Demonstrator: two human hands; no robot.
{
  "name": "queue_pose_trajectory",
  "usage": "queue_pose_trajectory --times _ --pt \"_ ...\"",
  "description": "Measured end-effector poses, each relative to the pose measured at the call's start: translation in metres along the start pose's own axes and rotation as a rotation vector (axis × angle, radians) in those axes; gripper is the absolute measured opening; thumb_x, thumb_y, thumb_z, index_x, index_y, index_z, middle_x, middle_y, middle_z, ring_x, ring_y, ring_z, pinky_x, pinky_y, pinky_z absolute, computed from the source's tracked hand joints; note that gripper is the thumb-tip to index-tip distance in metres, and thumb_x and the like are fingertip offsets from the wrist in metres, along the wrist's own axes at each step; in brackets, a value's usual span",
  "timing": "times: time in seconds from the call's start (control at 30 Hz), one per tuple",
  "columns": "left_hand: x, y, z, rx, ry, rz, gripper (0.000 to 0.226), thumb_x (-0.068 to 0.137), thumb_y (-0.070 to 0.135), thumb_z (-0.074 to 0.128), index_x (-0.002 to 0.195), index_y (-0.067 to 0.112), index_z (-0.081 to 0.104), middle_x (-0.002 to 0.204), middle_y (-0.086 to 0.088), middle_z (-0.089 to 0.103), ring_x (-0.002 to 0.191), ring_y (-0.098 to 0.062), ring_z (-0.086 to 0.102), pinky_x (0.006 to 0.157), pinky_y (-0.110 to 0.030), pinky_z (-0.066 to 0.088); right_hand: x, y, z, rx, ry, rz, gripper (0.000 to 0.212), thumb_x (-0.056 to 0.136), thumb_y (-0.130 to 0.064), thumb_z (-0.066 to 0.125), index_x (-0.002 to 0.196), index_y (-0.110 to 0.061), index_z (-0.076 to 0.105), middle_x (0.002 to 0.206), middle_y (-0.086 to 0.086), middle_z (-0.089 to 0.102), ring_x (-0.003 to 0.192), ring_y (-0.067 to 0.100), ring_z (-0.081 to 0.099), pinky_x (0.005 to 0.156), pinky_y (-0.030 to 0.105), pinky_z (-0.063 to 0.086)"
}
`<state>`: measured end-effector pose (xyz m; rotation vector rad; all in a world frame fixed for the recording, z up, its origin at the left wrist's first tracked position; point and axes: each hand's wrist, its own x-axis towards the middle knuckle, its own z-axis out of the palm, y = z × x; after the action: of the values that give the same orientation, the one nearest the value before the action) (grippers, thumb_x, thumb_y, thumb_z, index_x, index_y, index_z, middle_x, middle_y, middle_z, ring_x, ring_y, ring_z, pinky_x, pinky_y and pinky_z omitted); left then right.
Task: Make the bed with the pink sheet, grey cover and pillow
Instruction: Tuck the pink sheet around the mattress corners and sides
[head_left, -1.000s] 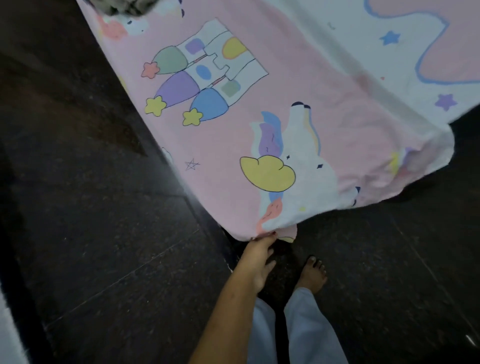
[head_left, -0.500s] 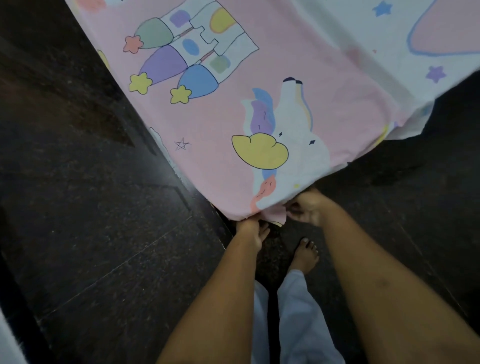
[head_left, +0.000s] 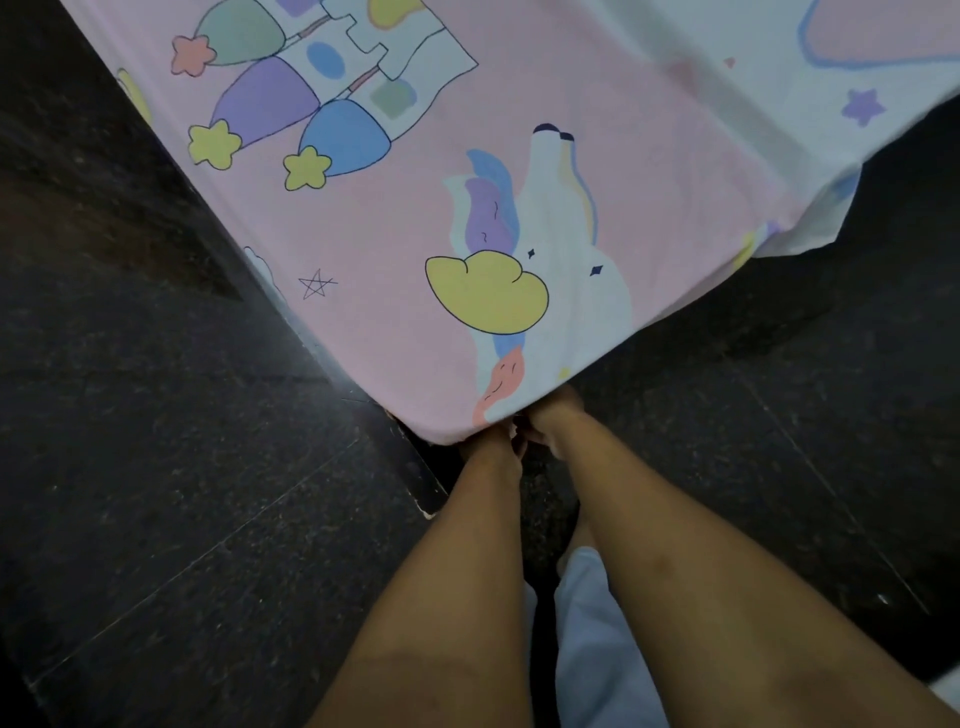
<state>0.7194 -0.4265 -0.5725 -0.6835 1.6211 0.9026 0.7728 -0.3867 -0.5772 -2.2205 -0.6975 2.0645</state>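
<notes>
I'm on the sheet step: the pink sheet (head_left: 395, 218) lies spread over the bed, its near corner reaching out above the dark floor (head_left: 156, 493). My left hand (head_left: 493, 447) and right hand (head_left: 553, 423) meet at that corner with their fingers hidden under the cloth, so I cannot tell how closed either grip is. Next, I judge, the corner needs pulling taut and tucking under.

The sheet (head_left: 415, 182) covers the bed across the top and centre, its near corner pointing toward the viewer; the floor (head_left: 156, 467) lies to the left and right of it; the left hand (head_left: 493, 441) and right hand (head_left: 551, 422) meet side by side at that corner, fingers hidden under the edge; a loose flap (head_left: 810, 218) hangs at the right; trouser legs (head_left: 587, 623) stand below, between the forearms.
</notes>
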Motion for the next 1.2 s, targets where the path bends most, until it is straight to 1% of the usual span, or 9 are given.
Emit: queue_pose_trajectory --times 0.17,0.27,0.37,0.47,0.53,0.73,0.93,1.07,1.2 --pt "-0.022 0.004 -0.007 0.208 -0.073 -0.09 0.032 0.1 0.007 0.037 0.13 0.002 0.048 0.122 -0.015 0.055 0.101 -0.026 0.056 0.086 -0.033 0.045 -0.005 -0.01 -0.037 0.005 0.025 0.047 0.027 0.093 -0.013 0.05 0.119 -0.01 0.055 0.117 0.011 0.06 0.1 0.024 0.059 0.066 0.03 0.051" --pt "-0.057 0.005 0.001 0.641 -0.106 -0.159 0.02 0.098 0.011 0.045 0.112 0.001 0.055 0.095 -0.013 0.056 0.075 -0.022 0.053 0.072 -0.031 0.05 -0.021 -0.033 -0.082 0.131 0.149 -0.018 0.037 0.094 -0.007 0.045 0.131 -0.009 0.044 0.122 0.013 0.054 0.1 0.026 0.057 0.075 0.033 0.05" --pt "-0.119 -0.002 0.03 1.261 -0.295 0.018 0.034 0.096 0.012 0.046 0.129 0.002 0.051 0.107 -0.009 0.061 0.061 -0.01 0.05 0.047 -0.018 0.043 -0.038 -0.067 -0.138 0.22 0.379 -0.102 0.038 0.092 -0.009 0.041 0.13 -0.014 0.046 0.124 0.015 0.055 0.098 0.029 0.057 0.071 0.036 0.049" --pt "-0.157 -0.011 0.075 1.409 -0.461 0.309 0.03 0.091 0.017 0.049 0.118 0.011 0.062 0.117 -0.008 0.065 0.076 -0.018 0.061 0.059 -0.02 0.052 -0.046 -0.109 -0.201 0.283 0.57 -0.156 0.033 0.095 -0.013 0.038 0.126 -0.017 0.048 0.122 0.015 0.054 0.087 0.027 0.054 0.063 0.036 0.049" --pt "-0.174 0.0 0.104 1.369 -0.413 0.63 0.024 0.088 0.022 0.05 0.106 0.017 0.064 0.114 -0.006 0.066 0.099 -0.025 0.061 0.084 -0.029 0.05 -0.049 -0.138 -0.235 0.314 0.618 -0.196 0.031 0.099 -0.021 0.036 0.128 -0.017 0.049 0.117 0.011 0.052 0.088 0.025 0.052 0.073 0.039 0.053" --pt "-0.163 0.036 0.196 1.203 -0.127 1.245 0.044 0.092 0.021 0.05 0.135 0.018 0.044 0.139 -0.003 0.045 0.13 -0.021 0.036 0.103 -0.032 0.031 0.002 -0.207 -0.314 0.449 0.525 -0.196 0.06 0.097 -0.052 0.033 0.148 -0.021 0.025 0.147 0.007 0.037 0.128 0.031 0.041 0.105 0.054 0.036" --pt "-0.122 0.0 0.267 1.332 0.33 1.165 0.061 0.094 0.051 0.027 0.147 0.021 0.032 0.154 -0.006 0.029 0.142 -0.03 0.024 0.11 -0.055 0.021 0.081 -0.236 -0.357 0.914 0.264 -0.117 0.121 0.037 -0.103 0.033 0.142 -0.042 0.031 0.139 -0.003 0.05 0.115 0.031 0.055 0.091 0.062 0.041" --pt "-0.124 -0.015 0.295 1.241 0.448 1.11 0.065 0.091 0.053 0.02 0.147 0.022 0.032 0.154 -0.008 0.028 0.143 -0.029 0.023 0.109 -0.058 0.018 0.07 -0.258 -0.375 1.055 0.458 -0.109 0.056 0.097 -0.05 0.038 0.14 -0.014 0.039 0.136 0.007 0.052 0.118 0.027 0.054 0.094 0.035 0.046" --pt "-0.136 -0.027 0.324 1.157 0.473 1.032 0.06 0.1 0.047 0.023 0.152 0.023 0.005 0.16 0.002 0.003 0.147 -0.021 -0.002 0.114 -0.051 0.0 0.069 -0.271 -0.421 0.988 0.524 -0.127 0.034 0.101 -0.015 0.036 0.128 -0.002 0.05 0.125 0.012 0.059 0.1 0.023 0.058 0.078 0.029 0.048"
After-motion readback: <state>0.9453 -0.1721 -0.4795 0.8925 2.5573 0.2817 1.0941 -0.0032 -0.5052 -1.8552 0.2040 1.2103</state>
